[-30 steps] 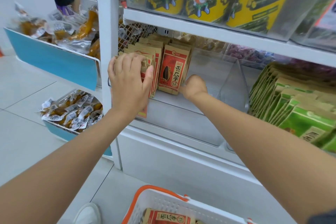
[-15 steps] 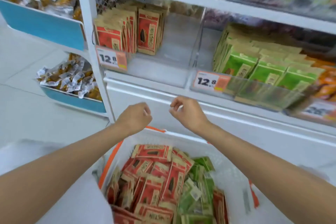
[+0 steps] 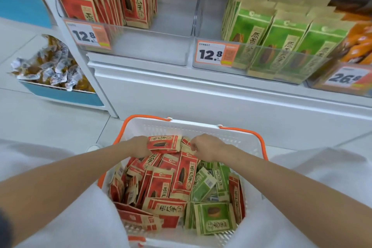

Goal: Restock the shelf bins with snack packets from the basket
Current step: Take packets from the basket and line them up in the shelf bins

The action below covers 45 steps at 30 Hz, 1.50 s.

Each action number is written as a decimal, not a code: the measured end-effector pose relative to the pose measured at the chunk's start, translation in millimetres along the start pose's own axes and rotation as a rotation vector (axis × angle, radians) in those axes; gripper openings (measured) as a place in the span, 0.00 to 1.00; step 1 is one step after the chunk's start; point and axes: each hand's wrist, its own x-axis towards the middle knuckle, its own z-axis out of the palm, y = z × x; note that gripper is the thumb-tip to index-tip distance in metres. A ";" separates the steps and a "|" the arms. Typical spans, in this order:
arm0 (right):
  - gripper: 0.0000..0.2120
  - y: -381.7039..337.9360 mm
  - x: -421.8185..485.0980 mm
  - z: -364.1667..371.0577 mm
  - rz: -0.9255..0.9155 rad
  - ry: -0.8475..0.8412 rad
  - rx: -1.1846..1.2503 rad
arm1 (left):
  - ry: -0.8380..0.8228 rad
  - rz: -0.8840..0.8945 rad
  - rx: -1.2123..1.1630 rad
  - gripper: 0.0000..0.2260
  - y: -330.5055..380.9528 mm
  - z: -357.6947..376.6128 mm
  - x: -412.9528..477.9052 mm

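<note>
A white tiled floor (image 3: pixel 40 119) runs up to a white shelf unit (image 3: pixel 181 90) with clear bins along its far edge. The left bin (image 3: pixel 153 50) holds upright red sunflower-seed packets (image 3: pixel 132 0) crowded at its left side, and a price tag (image 3: pixel 88 35) reading 12.8 sits on its front. The right bin (image 3: pixel 281 62), just beside it, is filled with rows of green packets (image 3: pixel 281 34). Further left, a blue tray (image 3: pixel 66 94) carries small wrapped snacks (image 3: pixel 48 66).

Near the person, a white basket (image 3: pixel 201 127) with orange handles (image 3: pixel 259 139) sits on the floor. It is heaped with loose red packets (image 3: pixel 161 183) on its left and loose green packets (image 3: pixel 213 217) on its right. Both hands reach into the far end of the basket. The left hand (image 3: pixel 141 146) grips one red packet (image 3: pixel 164 144) by its left end, holding it sideways above the heap. The right hand (image 3: pixel 207 147) is just right of that packet, with its fingers curled down onto the heap. Whether it has hold of a packet cannot be told.
</note>
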 end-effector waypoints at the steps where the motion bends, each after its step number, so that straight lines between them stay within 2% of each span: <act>1: 0.09 0.7 0.3 1.1 0.003 -0.002 0.002 | 0.002 -0.001 -0.065 0.13 -1.1 3.4 4.2; 3: 0.10 1.3 -0.8 2.7 0.014 0.002 0.003 | 0.029 -0.073 -0.261 0.13 -6.8 14.5 13.2; 5: 0.10 1.1 -3.3 4.0 0.013 0.004 0.005 | 0.081 -0.230 -0.488 0.18 -15.7 27.1 25.2; 7: 0.10 1.8 -6.1 5.8 0.005 -0.005 0.016 | 0.152 -0.352 -0.607 0.25 -26.7 39.0 38.5; 9: 0.11 3.9 -8.2 8.0 0.001 -0.009 0.018 | 0.257 -0.397 -0.654 0.26 -31.5 45.7 46.9; 13: 0.12 10.1 -10.6 9.2 0.008 -0.026 0.029 | 0.454 -0.428 -0.763 0.18 -27.2 37.1 43.7; 16: 0.11 14.8 -9.3 8.3 0.057 -0.040 0.031 | 0.415 -0.433 -0.980 0.13 -30.7 26.4 46.5; 18: 0.10 16.5 -7.5 5.9 0.068 -0.031 0.028 | 0.380 -0.387 -1.015 0.03 -29.8 16.9 47.3; 22: 0.11 16.3 -6.2 -9.9 0.081 0.107 0.104 | 0.461 -0.225 -0.849 0.06 -1.0 -19.5 13.4; 24: 0.16 15.6 -5.6 -17.8 0.080 0.193 0.187 | 0.523 -0.135 -0.715 0.03 12.9 -41.1 -6.9; 26: 0.24 10.6 -6.9 -24.9 0.064 0.238 0.325 | 0.529 0.021 -0.617 0.05 24.2 -61.6 -26.2; 28: 0.34 1.6 -8.6 -31.4 0.042 0.223 0.510 | 0.461 0.176 -0.628 0.06 32.8 -79.4 -41.7; 30: 0.38 -8.2 -8.2 -36.8 0.016 0.197 0.645 | 0.353 0.257 -0.733 0.06 36.4 -91.8 -48.9; 32: 0.27 -15.0 -4.6 -41.2 -0.050 0.217 0.761 | 0.286 0.332 -0.862 0.06 42.0 -101.2 -54.2; 34: 0.13 -21.4 -5.1 -49.3 -0.106 0.258 0.911 | 0.348 0.406 -0.966 0.05 46.9 -111.3 -57.4; 35: 0.11 -23.4 -5.6 -55.0 -0.124 0.285 0.976 | 0.391 0.427 -1.013 0.07 49.0 -117.8 -58.9; 36: 0.10 -25.5 -6.9 -61.2 -0.136 0.313 1.032 | 0.402 0.433 -1.062 0.11 49.6 -124.6 -59.6; 38: 0.10 -28.3 -7.3 -75.4 -0.146 0.375 1.125 | 0.317 0.437 -1.079 0.18 49.3 -138.4 -61.8; 40: 0.11 -31.2 -4.6 -91.3 -0.150 0.427 1.186 | 0.257 0.438 -1.005 0.17 47.9 -151.0 -63.4; 45: 0.09 -50.1 9.9 -139.6 -0.218 0.514 1.179 | 0.532 0.491 -1.055 0.11 46.1 -189.7 -69.0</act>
